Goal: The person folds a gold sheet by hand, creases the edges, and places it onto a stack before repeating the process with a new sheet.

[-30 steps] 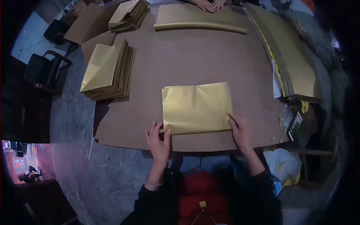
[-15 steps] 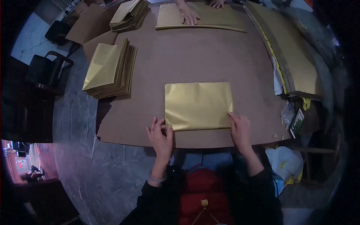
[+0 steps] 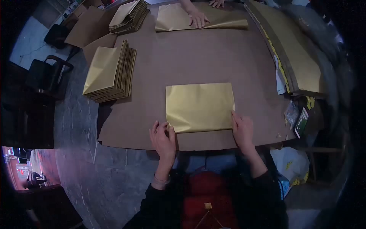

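A folded sheet of gold paper [image 3: 200,107] lies flat on the brown board in front of me, with a few creases near its lower left. My left hand [image 3: 164,139] has its thumb and forefinger closed on the sheet's lower left corner, while its other fingers curl outside the edge. At the lower right side, my right hand [image 3: 243,130] pinches the paper's edge between thumb and fingers. The paper's underside is hidden.
Stacks of folded gold paper [image 3: 103,70] stand on the left. Across the board [image 3: 202,57], another person's hand [image 3: 197,18] presses a larger gold sheet [image 3: 173,17]. A long pile of gold sheets [image 3: 293,49] lies right, near a phone [image 3: 301,123] and clear plastic [image 3: 291,111].
The other person's hand has slid slightly right, and the near edge of their sheet now folds up more. My hands keep nearly the same hold on my sheet; the view has shifted slightly.
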{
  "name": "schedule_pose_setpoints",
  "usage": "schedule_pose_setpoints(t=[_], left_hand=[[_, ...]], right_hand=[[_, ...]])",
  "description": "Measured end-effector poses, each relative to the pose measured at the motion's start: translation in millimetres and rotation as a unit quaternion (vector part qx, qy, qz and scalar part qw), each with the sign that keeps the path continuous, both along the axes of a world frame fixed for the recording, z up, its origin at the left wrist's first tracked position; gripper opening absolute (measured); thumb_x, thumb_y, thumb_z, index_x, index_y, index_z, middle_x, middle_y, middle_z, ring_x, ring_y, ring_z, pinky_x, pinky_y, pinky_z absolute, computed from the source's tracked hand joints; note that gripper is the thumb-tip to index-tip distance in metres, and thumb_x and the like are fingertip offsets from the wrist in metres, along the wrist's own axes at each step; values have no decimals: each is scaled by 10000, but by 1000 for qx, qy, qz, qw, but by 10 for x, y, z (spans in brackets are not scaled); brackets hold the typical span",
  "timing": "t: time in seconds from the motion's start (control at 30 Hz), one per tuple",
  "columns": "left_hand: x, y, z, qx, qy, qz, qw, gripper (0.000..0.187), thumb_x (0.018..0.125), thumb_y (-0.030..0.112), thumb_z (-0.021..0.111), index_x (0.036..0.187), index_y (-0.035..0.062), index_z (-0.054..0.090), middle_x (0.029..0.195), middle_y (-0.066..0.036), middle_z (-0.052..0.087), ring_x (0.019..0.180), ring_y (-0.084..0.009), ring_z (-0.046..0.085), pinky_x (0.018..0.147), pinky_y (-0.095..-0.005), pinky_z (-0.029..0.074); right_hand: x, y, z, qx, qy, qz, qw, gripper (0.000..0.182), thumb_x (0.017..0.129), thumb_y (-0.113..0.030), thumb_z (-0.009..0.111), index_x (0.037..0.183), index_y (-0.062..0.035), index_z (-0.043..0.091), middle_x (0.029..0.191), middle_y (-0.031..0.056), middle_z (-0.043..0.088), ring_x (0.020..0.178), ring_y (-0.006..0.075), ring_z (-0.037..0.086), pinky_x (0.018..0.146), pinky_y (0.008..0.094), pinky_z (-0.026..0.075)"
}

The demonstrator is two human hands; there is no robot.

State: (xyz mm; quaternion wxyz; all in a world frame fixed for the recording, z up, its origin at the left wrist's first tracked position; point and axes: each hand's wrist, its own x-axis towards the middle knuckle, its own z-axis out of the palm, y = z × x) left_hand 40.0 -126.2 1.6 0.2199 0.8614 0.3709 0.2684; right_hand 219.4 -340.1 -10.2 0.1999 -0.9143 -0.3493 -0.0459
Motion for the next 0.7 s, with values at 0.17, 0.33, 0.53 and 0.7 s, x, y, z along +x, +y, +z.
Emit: schedule_pose_setpoints(t=[0.17, 0.33, 0.53, 0.7], left_hand=[[6, 15, -31, 17, -4, 4, 1000, 205, 825, 160, 625, 1005, 66, 599, 822, -104, 590, 1130, -318, 495, 1012, -528, 307], [3, 4, -85, 82, 12, -12, 997, 206, 818, 142, 627, 1012, 73, 606, 915, -105, 594, 1126, -308, 500, 994, -509, 336], [51, -11, -48, 195, 7, -52, 979, 240, 849, 134, 600, 1079, 66, 610, 1106, -114, 587, 1196, -312, 469, 984, -444, 369], [107, -112, -74, 120, 23, -178, 976, 341, 877, 223, 575, 1180, 64, 575, 1241, -103, 547, 1207, -292, 476, 1003, -448, 353]], right_hand=[[6, 11, 20, -8, -48, -9, 999, 333, 823, -142, 574, 1154, -140, 607, 802, 83, 552, 756, 262, 548, 668, 381, 418], [-35, 36, 5, 3, -67, -25, 997, 338, 801, -135, 592, 1137, -146, 619, 783, 73, 537, 747, 254, 548, 653, 376, 429], [-61, 41, 30, -3, -73, -24, 997, 336, 811, -122, 583, 1146, -125, 609, 795, 101, 522, 762, 280, 535, 673, 387, 433], [-59, 41, 39, -13, -49, -29, 998, 342, 828, -118, 566, 1169, -92, 587, 820, 138, 518, 791, 315, 526, 699, 405, 429]])
